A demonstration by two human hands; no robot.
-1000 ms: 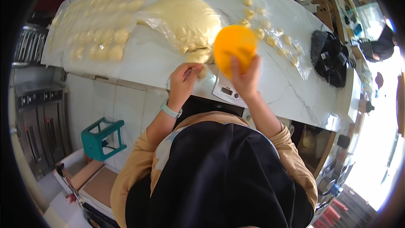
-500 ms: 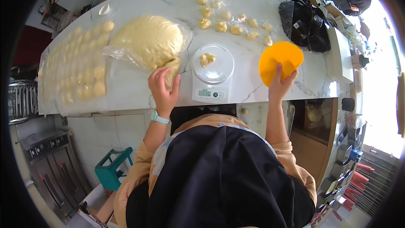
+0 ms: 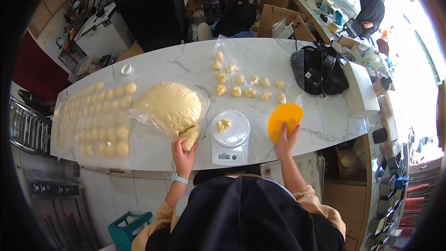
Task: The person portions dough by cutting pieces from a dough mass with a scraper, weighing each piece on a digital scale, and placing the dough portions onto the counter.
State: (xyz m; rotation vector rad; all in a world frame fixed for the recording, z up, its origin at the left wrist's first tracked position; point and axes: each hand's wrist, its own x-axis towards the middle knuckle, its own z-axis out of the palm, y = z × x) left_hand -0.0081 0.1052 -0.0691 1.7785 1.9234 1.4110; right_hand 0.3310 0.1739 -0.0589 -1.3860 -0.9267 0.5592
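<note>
My left hand [image 3: 182, 156] is closed around the narrow end of a large mass of dough [image 3: 169, 104], which sits on a sheet of clear plastic. A yellow, rounded dough scraper [image 3: 284, 120] is gripped in my right hand [image 3: 286, 140], with its blade raised to the right of the white kitchen scale [image 3: 230, 154]. On the scale's round pan lies a small lump of dough [image 3: 223, 125]; the digits on the display are too small to read.
Several dough balls [image 3: 236, 92] lie on plastic behind the scale, and rows of them [image 3: 104, 135] sit under plastic at the left. A black bag [image 3: 320, 72], a white box [image 3: 360, 90] and a small white cup [image 3: 126, 69] stand on the marble table [image 3: 195, 58]. Other people are beyond it.
The view has tilted up, showing more of the room beyond the table. My left fingers have closed around the dough's end. My right hand has brought the scraper nearer the scale.
</note>
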